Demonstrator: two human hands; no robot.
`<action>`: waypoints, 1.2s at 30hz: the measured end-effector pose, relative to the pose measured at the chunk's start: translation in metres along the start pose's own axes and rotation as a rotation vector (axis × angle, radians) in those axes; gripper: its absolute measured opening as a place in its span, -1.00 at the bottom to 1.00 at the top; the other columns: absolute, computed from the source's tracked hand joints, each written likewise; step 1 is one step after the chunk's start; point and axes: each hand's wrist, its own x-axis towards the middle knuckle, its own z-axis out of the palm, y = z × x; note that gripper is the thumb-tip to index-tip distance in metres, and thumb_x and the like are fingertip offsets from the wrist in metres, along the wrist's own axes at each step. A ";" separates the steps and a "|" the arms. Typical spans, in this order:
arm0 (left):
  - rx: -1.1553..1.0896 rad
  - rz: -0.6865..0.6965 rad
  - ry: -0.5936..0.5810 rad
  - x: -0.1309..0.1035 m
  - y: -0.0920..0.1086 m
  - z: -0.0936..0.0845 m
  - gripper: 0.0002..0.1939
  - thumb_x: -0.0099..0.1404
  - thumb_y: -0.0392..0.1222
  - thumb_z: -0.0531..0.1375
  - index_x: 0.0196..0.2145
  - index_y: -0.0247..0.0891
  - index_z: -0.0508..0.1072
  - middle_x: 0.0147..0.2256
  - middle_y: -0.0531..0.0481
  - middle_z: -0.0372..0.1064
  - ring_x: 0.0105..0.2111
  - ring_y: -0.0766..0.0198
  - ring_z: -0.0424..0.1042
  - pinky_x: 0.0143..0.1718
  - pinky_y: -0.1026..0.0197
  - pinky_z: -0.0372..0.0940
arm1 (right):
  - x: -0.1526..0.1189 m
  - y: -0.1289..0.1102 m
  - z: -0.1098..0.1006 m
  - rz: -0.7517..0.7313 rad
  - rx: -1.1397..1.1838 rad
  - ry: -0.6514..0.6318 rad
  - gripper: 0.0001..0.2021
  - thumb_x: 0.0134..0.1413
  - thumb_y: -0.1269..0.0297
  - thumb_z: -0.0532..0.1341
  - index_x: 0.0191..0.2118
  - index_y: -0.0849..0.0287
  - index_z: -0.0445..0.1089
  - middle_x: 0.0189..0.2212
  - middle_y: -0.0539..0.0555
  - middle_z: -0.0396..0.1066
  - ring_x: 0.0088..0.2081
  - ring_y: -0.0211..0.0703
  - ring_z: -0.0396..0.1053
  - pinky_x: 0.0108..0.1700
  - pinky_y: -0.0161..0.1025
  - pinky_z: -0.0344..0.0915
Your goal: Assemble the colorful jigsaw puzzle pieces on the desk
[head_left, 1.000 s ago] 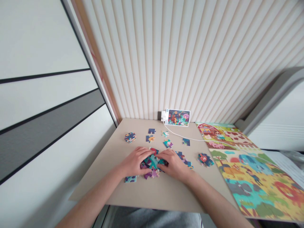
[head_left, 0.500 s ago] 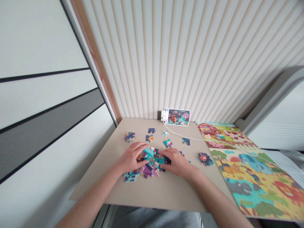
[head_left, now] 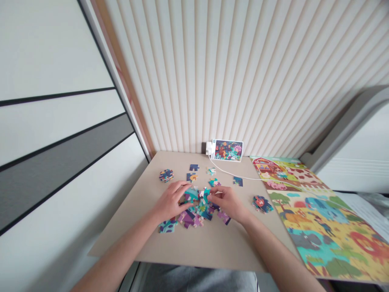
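A loose heap of jigsaw puzzle pieces (head_left: 189,218), mostly purple, teal and dark blue, lies on the table between my hands. My left hand (head_left: 170,202) curls over the heap's left side, its thumb and fingers around a teal puzzle piece (head_left: 192,194) that is partly blurred. My right hand (head_left: 228,202) pinches a teal and white puzzle piece (head_left: 203,195) at the heap's upper right. Below that hand, a purple piece (head_left: 224,217) rests on the table. A teal, leaf-patterned piece (head_left: 167,226) sits at the heap's lower left.
Stacked pieces (head_left: 166,175) stand at the left, another pile (head_left: 262,204) at the right. Several single pieces (head_left: 194,167) lie farther back. A picture card (head_left: 227,150) leans on the wall beside a white charger (head_left: 209,148); its cable (head_left: 237,176) crosses toward finished puzzles (head_left: 331,231).
My right hand has lifted off the heap's right side and now pinches a teal and white piece, uncovering purple pieces beneath. My left hand has barely shifted.
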 end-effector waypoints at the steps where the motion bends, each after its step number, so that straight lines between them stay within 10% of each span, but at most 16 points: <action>1: -0.004 0.001 0.001 0.001 0.002 0.000 -0.37 0.35 0.02 0.26 0.30 -0.10 0.23 0.09 -0.19 0.31 0.13 -0.03 0.33 0.18 -0.07 0.28 | 0.000 -0.001 0.002 0.024 0.063 -0.005 -0.65 0.05 -0.02 0.35 -0.30 0.22 0.48 -0.45 -0.01 0.39 -0.44 -0.25 0.31 -0.39 -0.29 0.21; 36: 0.061 0.162 0.031 0.003 0.009 0.007 -0.25 0.34 0.06 0.27 0.36 -0.17 0.09 0.06 -0.25 0.37 0.07 -0.05 0.40 0.13 -0.10 0.31 | 0.004 0.003 0.031 -0.024 0.052 -0.029 -0.55 0.07 -0.16 0.31 -0.23 0.19 0.44 -0.53 -0.06 0.36 -0.50 -0.26 0.29 -0.43 -0.29 0.22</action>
